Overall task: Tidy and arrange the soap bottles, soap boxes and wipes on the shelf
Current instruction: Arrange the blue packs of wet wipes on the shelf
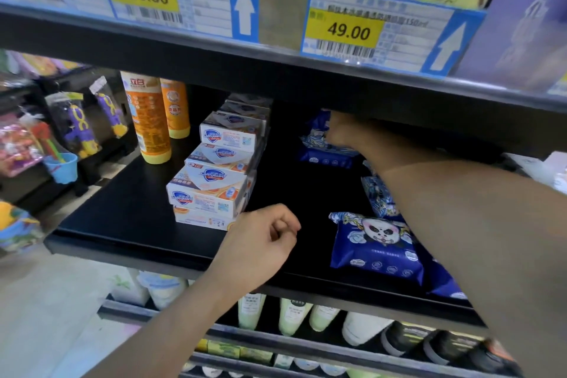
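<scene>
Even overhead store light, no hard glare. Dim under the upper shelf lip: the back of the black shelf below it goes near-black. Price tags on that lip are readable but soft. Motion blur and wide-angle bending left and right of the lip, far edges smeared.
</scene>
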A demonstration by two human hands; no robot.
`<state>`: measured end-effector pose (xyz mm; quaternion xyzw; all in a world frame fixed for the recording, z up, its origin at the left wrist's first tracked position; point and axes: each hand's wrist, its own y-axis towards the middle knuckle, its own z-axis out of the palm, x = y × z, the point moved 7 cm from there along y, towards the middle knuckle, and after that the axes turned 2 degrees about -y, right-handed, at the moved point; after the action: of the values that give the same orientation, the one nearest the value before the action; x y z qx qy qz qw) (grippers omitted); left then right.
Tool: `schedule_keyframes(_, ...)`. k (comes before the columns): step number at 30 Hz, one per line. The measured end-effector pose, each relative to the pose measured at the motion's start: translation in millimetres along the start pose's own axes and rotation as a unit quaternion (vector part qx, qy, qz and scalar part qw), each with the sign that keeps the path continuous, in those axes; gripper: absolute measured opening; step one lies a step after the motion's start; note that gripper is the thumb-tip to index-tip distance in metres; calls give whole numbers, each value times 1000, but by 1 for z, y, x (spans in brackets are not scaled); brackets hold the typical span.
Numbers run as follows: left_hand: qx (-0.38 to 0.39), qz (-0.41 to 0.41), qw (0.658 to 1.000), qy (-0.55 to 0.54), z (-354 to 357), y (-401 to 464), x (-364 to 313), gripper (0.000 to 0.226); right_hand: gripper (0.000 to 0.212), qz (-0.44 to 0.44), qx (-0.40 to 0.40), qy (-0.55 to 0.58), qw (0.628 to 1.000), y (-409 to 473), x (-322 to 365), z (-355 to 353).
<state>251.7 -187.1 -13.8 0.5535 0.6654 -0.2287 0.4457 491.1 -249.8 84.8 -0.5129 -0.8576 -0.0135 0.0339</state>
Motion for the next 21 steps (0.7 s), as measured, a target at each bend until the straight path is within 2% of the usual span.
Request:
schedule_keyframes(6,-5,2,1000,-4,1,0,0,22,58,2,30,-16,999,8,-4,2)
schedule_keyframes(12,-13,-1,1000,-8,-1,1,0,22,47,10,42,22,999,-4,-3,-2)
schedule_keyframes(15,-12,-5,1000,-9,-1,1,0,22,48,-3,-2,61,998,-17,-2,-7)
schedule_keyframes(19,-19,-5,999,-47,-3,0,1,16,26,-17,-34,114,993,-65,11,-19)
schedule_keyframes(21,-34,3,997,-72,-4,-1,1,9,47,-16,-68,53,996,-91,20,-23)
